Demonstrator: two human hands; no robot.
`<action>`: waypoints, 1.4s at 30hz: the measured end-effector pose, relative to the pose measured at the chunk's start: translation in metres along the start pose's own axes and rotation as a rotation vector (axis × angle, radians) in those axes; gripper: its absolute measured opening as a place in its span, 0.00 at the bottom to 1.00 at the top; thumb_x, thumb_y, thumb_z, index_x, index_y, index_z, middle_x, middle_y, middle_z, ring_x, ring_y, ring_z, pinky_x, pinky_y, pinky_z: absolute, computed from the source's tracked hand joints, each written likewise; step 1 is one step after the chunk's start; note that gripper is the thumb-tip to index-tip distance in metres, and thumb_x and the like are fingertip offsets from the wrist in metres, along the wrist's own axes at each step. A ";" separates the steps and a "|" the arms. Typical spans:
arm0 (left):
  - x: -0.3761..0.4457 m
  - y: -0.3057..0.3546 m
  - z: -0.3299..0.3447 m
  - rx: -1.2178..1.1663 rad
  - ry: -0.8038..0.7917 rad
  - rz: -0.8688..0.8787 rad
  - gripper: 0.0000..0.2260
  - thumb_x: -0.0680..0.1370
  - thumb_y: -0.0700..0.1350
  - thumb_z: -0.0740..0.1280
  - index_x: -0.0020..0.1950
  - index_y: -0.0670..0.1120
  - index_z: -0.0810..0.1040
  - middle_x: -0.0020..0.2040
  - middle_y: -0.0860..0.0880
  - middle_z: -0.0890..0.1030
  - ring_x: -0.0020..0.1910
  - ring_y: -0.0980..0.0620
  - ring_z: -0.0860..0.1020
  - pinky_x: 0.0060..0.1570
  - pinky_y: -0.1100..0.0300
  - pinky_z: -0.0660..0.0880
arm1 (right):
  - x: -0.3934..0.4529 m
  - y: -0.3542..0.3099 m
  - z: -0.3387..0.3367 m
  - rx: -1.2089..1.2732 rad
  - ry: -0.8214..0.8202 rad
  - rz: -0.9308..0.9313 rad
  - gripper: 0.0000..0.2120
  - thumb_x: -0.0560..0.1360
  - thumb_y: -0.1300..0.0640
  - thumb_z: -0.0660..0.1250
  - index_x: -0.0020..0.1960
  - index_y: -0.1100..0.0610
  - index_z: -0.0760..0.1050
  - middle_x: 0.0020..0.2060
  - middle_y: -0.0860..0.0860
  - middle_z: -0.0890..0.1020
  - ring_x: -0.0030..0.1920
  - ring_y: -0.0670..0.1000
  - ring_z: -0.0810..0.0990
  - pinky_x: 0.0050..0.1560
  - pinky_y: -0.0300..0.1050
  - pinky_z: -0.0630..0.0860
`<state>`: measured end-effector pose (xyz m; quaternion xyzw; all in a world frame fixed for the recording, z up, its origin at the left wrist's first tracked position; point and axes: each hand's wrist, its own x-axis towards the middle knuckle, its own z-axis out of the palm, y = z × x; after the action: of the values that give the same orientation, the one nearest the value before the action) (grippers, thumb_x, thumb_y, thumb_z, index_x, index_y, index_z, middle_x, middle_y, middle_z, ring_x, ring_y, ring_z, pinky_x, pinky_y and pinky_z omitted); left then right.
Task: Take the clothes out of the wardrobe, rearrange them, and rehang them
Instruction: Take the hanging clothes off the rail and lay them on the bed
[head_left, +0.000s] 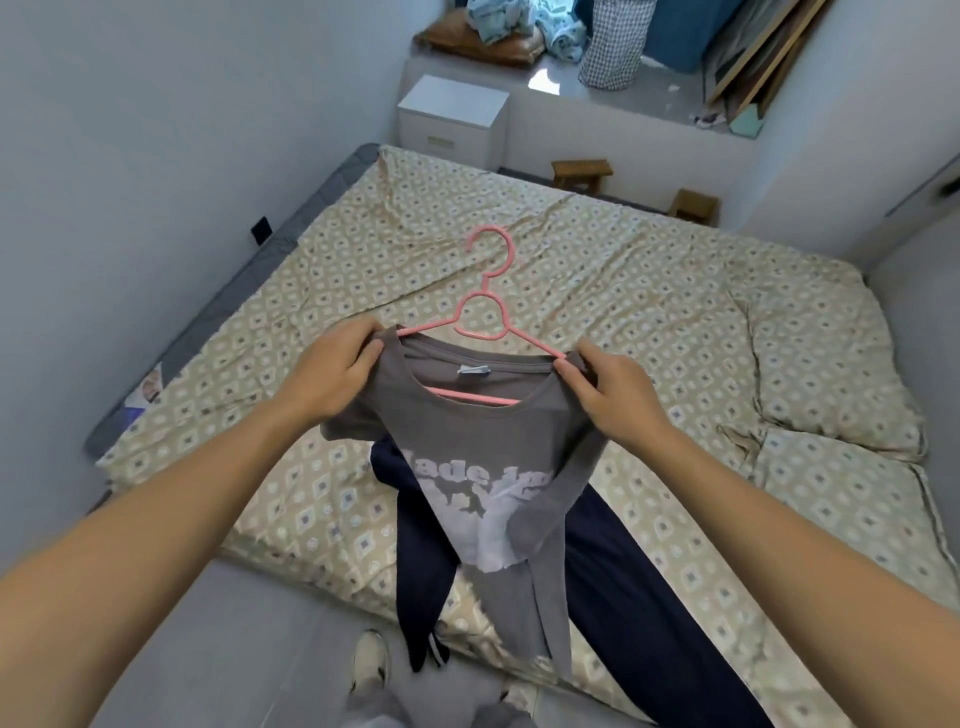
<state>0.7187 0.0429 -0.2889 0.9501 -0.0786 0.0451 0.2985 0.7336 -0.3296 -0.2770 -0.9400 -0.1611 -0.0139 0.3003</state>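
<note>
Bare bedsheet (597, 270) lies open beyond the hanger (485, 306) (dark trousers (639, 597) cover the near edge).

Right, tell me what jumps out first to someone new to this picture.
A grey T-shirt with pale lettering, held up mid-frame on a pink hanger by the left hand and right hand at its shoulders. Beneath it, a dark navy garment lies across the patterned bed.

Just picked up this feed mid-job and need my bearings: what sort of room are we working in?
Most likely a small bedroom. A bed with a patterned sheet fills most of the floor, a white nightstand stands beyond its head, and both hands hold a grey T-shirt on a pink hanger over it.
</note>
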 end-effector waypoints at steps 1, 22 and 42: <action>-0.009 0.008 -0.010 0.018 0.027 -0.007 0.05 0.86 0.46 0.59 0.53 0.50 0.74 0.49 0.50 0.78 0.47 0.48 0.75 0.47 0.48 0.72 | -0.003 -0.008 -0.008 -0.012 0.016 -0.013 0.19 0.85 0.42 0.61 0.39 0.47 0.61 0.29 0.47 0.72 0.32 0.49 0.73 0.35 0.54 0.70; -0.233 0.140 -0.156 0.210 0.426 0.217 0.09 0.81 0.51 0.61 0.52 0.46 0.77 0.44 0.46 0.82 0.41 0.41 0.79 0.37 0.50 0.73 | -0.196 -0.166 -0.109 -0.024 0.293 -0.169 0.16 0.81 0.42 0.68 0.43 0.53 0.74 0.34 0.48 0.78 0.36 0.52 0.76 0.39 0.53 0.74; -0.065 -0.018 0.113 0.140 0.006 -0.052 0.07 0.85 0.50 0.60 0.51 0.50 0.74 0.48 0.52 0.77 0.48 0.47 0.76 0.46 0.46 0.75 | -0.055 0.079 0.071 -0.052 0.009 0.144 0.17 0.81 0.40 0.65 0.41 0.49 0.69 0.32 0.47 0.78 0.37 0.53 0.77 0.37 0.52 0.73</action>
<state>0.6620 0.0006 -0.4002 0.9702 -0.0497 0.0457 0.2329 0.7009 -0.3663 -0.3858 -0.9567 -0.0912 -0.0004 0.2766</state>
